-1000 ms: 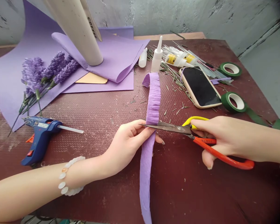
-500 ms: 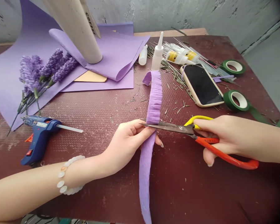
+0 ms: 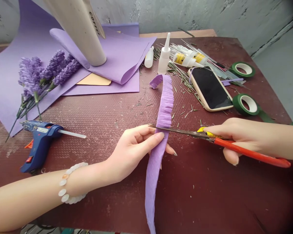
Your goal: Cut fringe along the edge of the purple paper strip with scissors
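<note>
from opposite sides, the left grip [image 3: 133, 151] pinches while the right grip [image 3: 245, 133] curls.

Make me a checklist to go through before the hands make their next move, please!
1. Left hand pinches the purple strip: ok, the thumb presses on it.
2. Right hand holds the scissors: ok, by the yellow and red handles.
3. Blades well away from the left fingertips: not ok, they are very close.
4. Strip's fringe lies above the blades: ok, the part below looks uncut.
5. Glue gun apart from the strip: ok, it lies off to the left.
6. Glue gun cool: cannot tell.
</note>
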Action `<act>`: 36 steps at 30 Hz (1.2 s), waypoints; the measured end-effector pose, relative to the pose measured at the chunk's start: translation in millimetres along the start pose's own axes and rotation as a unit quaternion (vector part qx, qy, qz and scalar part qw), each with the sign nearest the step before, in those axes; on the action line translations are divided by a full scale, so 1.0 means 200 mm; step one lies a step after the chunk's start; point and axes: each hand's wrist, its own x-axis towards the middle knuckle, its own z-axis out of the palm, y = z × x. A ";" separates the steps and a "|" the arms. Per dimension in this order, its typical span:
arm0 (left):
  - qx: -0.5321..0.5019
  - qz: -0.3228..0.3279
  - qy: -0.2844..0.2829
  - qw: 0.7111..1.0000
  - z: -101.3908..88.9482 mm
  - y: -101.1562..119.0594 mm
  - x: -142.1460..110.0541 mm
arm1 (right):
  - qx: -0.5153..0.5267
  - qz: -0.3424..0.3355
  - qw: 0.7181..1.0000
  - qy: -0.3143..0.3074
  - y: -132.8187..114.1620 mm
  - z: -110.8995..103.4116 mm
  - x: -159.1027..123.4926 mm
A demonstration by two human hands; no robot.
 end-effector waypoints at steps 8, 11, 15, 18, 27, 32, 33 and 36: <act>-0.005 0.000 -0.012 1.000 -0.01 0.00 -0.01 | 0.001 0.010 1.000 0.010 -0.09 -0.02 0.02; -0.007 0.002 -0.009 1.000 -0.01 0.00 -0.01 | -0.014 0.006 1.000 0.017 -0.10 -0.02 0.01; 0.003 0.000 0.000 1.000 0.00 0.00 0.00 | -0.024 -0.017 0.999 0.015 -0.03 -0.02 0.01; 0.002 -0.004 0.001 1.000 0.00 0.00 0.00 | -0.030 -0.026 0.999 0.011 0.02 -0.02 0.01; -0.010 0.002 -0.010 1.000 0.00 0.01 0.00 | -0.029 -0.009 0.999 0.015 -0.08 -0.02 0.01; 0.002 0.022 -0.005 1.000 0.01 0.02 -0.01 | -0.002 -0.004 1.000 0.027 -0.08 -0.01 0.02; 0.002 0.025 0.001 1.000 0.01 0.02 -0.01 | 0.011 0.005 1.000 0.029 -0.09 0.00 0.02; 0.007 0.034 0.015 0.999 0.01 0.02 -0.01 | 0.037 0.048 0.998 0.031 -0.13 0.03 0.03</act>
